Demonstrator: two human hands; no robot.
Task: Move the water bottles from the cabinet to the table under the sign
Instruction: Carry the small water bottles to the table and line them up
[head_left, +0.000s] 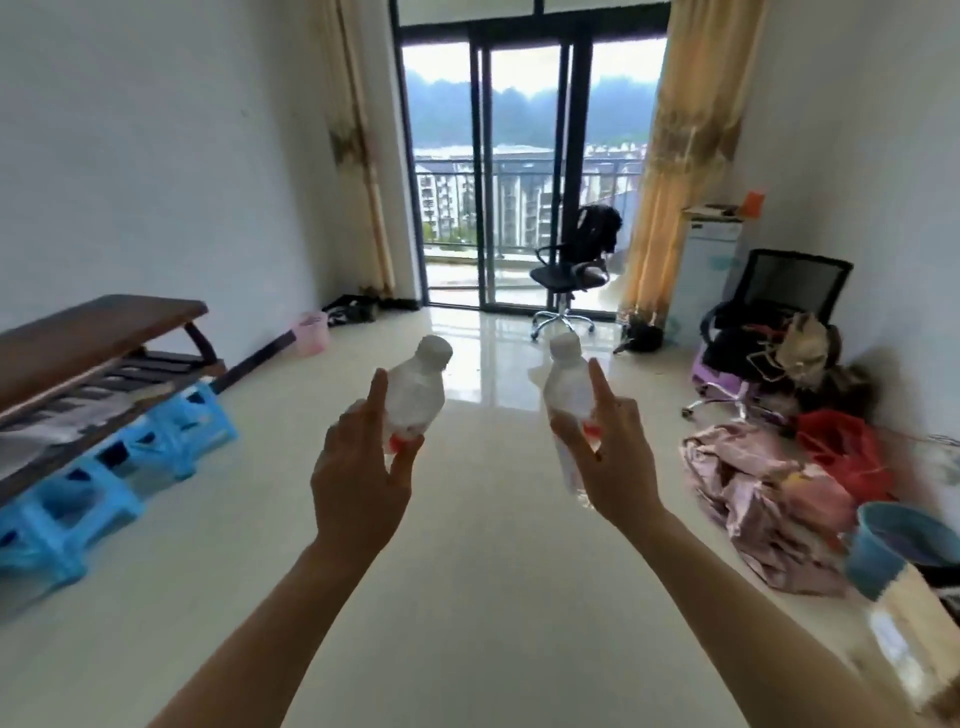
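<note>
You look to be mid-carry: two bottles are out of the cabinet and in your hands, and neither is set down yet. Nearest the camera, your bare forearms reach forward and angle slightly inward over the pale floor (483, 597). Your left hand (358, 478) grips the lower half of the left bottle (415, 397), with the thumb and fingers curled round it at the red label and the index finger (378, 391) laid straight up its side. Your right hand (610, 457) holds the right bottle (566, 387) the same way, index finger (602, 387) pointing up along it and the rest wrapped round the body. Both bottles are white-capped. They are held in the air side by side but apart, caps tipped a little toward each other, and they rest on nothing. Farther off, a low wooden table (98, 322) sits on blue stools (171, 436) by the left wall. A cloth pile (753, 499) lies to the right, and an office chair (569, 265) stands before the balcony door (524, 156). No cabinet or sign is in view, so you cannot tell whether that table is the goal or how many bottles remain. What is left, I judge, is to walk both over, stand them on the table top, and go back for any others.
</note>
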